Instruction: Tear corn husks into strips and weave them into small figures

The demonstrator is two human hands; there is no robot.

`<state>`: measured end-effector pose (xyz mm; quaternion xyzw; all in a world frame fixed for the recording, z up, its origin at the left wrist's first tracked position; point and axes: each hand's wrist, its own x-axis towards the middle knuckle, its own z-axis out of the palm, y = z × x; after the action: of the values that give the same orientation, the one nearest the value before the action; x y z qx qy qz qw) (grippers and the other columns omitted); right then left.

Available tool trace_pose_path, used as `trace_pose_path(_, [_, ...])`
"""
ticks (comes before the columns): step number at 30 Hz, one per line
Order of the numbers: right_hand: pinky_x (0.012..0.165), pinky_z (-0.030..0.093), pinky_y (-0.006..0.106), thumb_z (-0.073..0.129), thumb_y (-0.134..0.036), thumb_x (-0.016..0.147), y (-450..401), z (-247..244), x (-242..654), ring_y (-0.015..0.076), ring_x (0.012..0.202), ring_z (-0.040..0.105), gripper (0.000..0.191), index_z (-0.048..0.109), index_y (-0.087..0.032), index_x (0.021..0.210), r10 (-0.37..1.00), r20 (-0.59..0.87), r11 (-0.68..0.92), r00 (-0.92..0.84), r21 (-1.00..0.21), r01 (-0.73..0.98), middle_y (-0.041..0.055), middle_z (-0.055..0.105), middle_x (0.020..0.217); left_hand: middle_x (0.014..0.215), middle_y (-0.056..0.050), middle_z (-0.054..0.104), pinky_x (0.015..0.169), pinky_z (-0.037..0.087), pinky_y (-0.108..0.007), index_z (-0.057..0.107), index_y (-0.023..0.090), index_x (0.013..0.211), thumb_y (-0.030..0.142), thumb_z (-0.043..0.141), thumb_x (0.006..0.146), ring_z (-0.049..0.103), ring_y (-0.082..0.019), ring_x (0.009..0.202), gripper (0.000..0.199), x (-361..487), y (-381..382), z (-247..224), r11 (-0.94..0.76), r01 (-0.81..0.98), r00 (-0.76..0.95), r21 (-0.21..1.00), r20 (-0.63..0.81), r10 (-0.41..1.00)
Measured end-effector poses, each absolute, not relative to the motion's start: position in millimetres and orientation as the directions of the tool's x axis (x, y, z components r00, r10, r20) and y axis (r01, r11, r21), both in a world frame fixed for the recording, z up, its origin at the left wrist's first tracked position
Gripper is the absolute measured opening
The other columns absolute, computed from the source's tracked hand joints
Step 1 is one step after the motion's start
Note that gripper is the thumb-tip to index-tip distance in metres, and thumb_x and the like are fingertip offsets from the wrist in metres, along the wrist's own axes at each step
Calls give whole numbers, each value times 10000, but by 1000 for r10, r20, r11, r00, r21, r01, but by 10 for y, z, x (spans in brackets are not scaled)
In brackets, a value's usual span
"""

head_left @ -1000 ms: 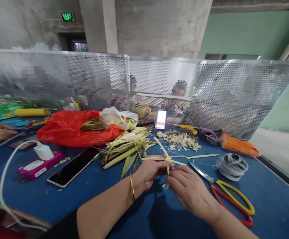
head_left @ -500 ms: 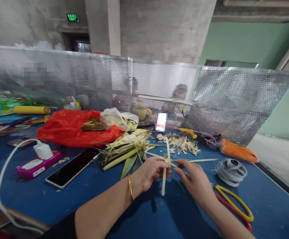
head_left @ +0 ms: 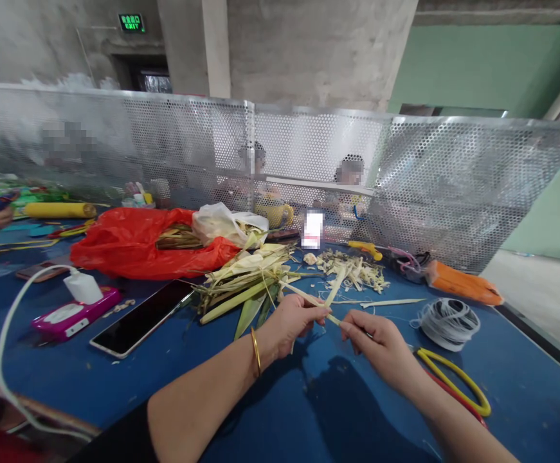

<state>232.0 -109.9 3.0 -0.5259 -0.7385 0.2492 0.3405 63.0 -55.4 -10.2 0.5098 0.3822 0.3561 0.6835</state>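
Half a second ago one of the pale leaf strips [head_left: 336, 288] was crossing your fingertips nearly straight up and down; now its upper part is leaning to the right. This is suggesting, I judge, that you are turning the piece while working it. Your left hand [head_left: 299, 319] is pinching narrowly where the strips are meeting, and your right hand [head_left: 375, 339] is gripping the end of another strip. Your forearms are reaching inward from both sides, holding the piece above the table [head_left: 525, 402], near the leaf bundle [head_left: 241, 283].
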Motion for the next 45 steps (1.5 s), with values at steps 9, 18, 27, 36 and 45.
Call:
trace_pose_path(9, [639, 439, 276, 546, -644, 764, -950, -37, 2415, 151, 626, 573, 534, 699, -133, 775, 984, -147, -140, -98, -987, 73, 35, 621, 661, 662, 4, 571, 429, 107, -227, 627, 136, 778, 548, 577, 737, 292, -42, 429, 416, 603, -562, -100, 311, -68, 625, 948, -202, 754])
trace_pose_path(18, [584, 424, 276, 693, -508, 685, -976, -140, 2288, 141, 587, 527, 408, 603, -165, 484, 989, 94, 77, 115, -987, 144, 36, 604, 587, 512, 46, 466, 443, 140, -237, 690, 128, 728, 419, 654, 677, 295, -54, 432, 297, 673, -666, -151, 162, 127, 606, 979, -205, 768])
trace_pose_path(27, [711, 459, 343, 565, -444, 810, -947, -112, 2435, 224, 796, 601, 337, 682, -173, 971, 856, 455, 227, 246, -759, 610, 79, 672, 876, 497, 44, 445, 470, 186, -238, 714, 133, 730, 409, 627, 712, 318, -72, 461, 290, 641, -694, -120, 116, 149, 662, 982, -186, 726])
trace_pose_path(36, [801, 441, 318, 541, -310, 850, -1094, -100, 2220, 142, 641, 594, 269, 625, -208, 617, 914, 385, 358, -130, -609, 708, -15, 646, 636, 417, 55, 379, 474, 220, -250, 493, 167, 459, 384, 574, 743, 309, -76, 430, 366, 729, -778, -251, -76, 263, 649, 962, -118, 752])
trace_pose_path(45, [693, 443, 298, 526, -327, 857, -1035, -176, 2304, 185, 726, 602, 228, 668, -196, 735, 844, 535, 337, 37, -583, 739, 35, 673, 736, 463, 34, 503, 440, 280, -211, 691, 123, 651, 356, 601, 734, 373, -65, 405, 263, 751, -793, -238, 56, 181, 639, 982, -161, 752])
